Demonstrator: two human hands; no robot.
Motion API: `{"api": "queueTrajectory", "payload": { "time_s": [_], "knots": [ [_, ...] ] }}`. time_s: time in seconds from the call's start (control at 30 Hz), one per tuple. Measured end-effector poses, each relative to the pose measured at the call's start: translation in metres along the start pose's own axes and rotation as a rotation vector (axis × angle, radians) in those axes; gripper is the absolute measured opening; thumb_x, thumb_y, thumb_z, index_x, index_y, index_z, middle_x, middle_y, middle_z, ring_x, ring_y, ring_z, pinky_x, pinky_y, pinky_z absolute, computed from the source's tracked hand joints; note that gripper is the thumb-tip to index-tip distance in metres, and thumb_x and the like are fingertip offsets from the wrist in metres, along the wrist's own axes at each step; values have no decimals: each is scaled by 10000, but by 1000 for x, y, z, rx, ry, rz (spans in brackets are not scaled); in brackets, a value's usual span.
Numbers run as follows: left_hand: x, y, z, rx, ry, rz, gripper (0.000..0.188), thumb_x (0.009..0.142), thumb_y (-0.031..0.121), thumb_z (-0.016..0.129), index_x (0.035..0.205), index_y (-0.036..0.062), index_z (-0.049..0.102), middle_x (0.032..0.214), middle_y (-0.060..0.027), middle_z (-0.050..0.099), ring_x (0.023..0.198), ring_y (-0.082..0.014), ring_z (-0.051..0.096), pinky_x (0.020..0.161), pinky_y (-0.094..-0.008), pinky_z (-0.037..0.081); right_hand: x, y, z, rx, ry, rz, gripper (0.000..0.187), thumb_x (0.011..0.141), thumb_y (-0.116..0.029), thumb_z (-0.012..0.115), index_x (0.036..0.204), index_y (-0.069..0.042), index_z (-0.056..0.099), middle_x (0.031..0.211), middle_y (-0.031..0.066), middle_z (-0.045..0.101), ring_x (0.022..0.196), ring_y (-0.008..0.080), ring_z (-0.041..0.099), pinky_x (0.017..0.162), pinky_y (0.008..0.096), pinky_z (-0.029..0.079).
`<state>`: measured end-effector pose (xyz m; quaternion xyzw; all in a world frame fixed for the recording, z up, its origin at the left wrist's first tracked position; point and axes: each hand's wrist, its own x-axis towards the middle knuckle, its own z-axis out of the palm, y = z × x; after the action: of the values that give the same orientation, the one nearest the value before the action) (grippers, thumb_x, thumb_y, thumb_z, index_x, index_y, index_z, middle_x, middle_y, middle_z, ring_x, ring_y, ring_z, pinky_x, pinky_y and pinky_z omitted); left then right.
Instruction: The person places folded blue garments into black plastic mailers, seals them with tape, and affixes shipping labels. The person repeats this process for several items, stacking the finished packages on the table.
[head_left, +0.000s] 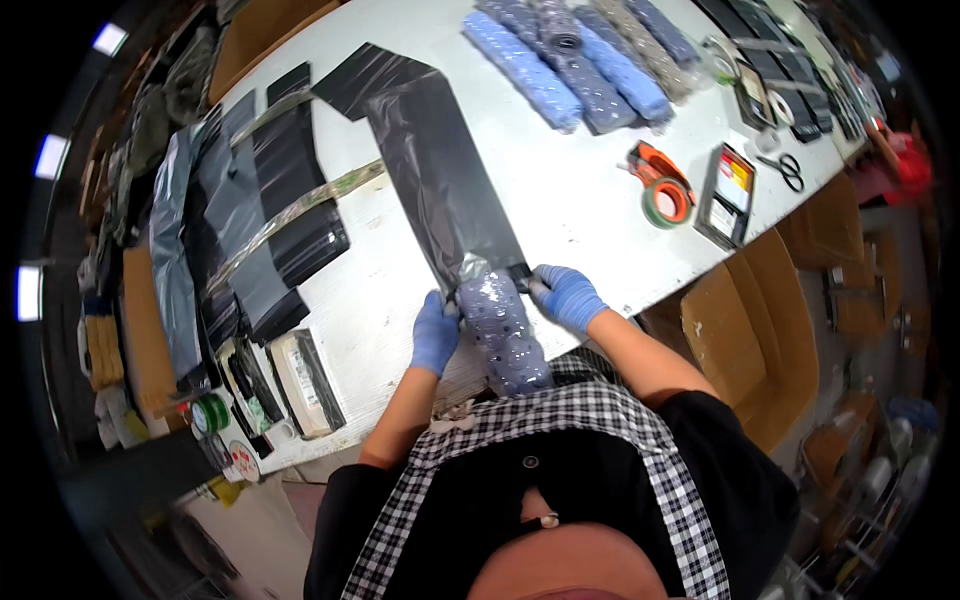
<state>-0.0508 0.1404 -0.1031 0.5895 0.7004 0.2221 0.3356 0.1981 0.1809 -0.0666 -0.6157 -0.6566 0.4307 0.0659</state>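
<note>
White worktop (585, 215), mid-frame | left hand (436, 334) and right hand (569, 298) pinching dark bag (442, 170) mouth, centre | plastic-wrapped roll (502, 330) at opening

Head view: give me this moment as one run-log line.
dark plastic bag: flat on white table | left hand: holding opening's left edge | right hand: holding opening's right edge | plastic-wrapped bluish roll: tip at opening

Table (572, 205) free right of black bag (435, 150); wrapped rolls (530, 75), tape dispenser (662, 167) block beyond.
</note>
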Motion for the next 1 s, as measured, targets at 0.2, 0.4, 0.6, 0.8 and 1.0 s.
{"api": "queueTrajectory", "payload": {
  "time_s": [0.2,0.4,0.6,0.8,1.0],
  "knots": [
    [-102,-111,49,-369,-189,48,91,950,128,578,988,49,601,813,-43,629,755,-145,562,687,-303,461,-56,73,-15,-134,-312,-270,214,888,-268,562,1008,-112,647,949,184,674,945,366,646,832,455,505],
    [-75,40,44,-600,62,-300,566,899,320,669,1341,58,431,1116,-109,599,920,-191,594,810,-328,499,-39,168,-142,-235,481,-218,201,852,-260,605,937,-88,667,919,134,656,903,315,628,813,417,510],
    [-50,108,72,-570,36,-469,654,765,309,780,1273,35,473,1094,-121,592,962,-234,593,906,-380,490,-28,230,-274,-762,128,144,327,779,-397,700,930,-108,681,949,100,659,959,266,631,844,403,502],
    [-31,58,66,-1295,45,-440,469,844,457,688,1125,97,583,985,-75,663,906,-234,668,761,-393,585,-19,257,-261,-771,268,-5,428,761,-420,731,1018,-86,655,974,97,658,940,260,642,817,395,505],
    [6,55,72,-430,329,-369,456,908,377,644,1158,1,578,1018,-93,654,872,-193,603,813,-317,507,-12,260,-261,-775,283,5,189,853,-281,624,919,-122,702,965,104,663,902,265,663,777,411,524]
  ]
}}
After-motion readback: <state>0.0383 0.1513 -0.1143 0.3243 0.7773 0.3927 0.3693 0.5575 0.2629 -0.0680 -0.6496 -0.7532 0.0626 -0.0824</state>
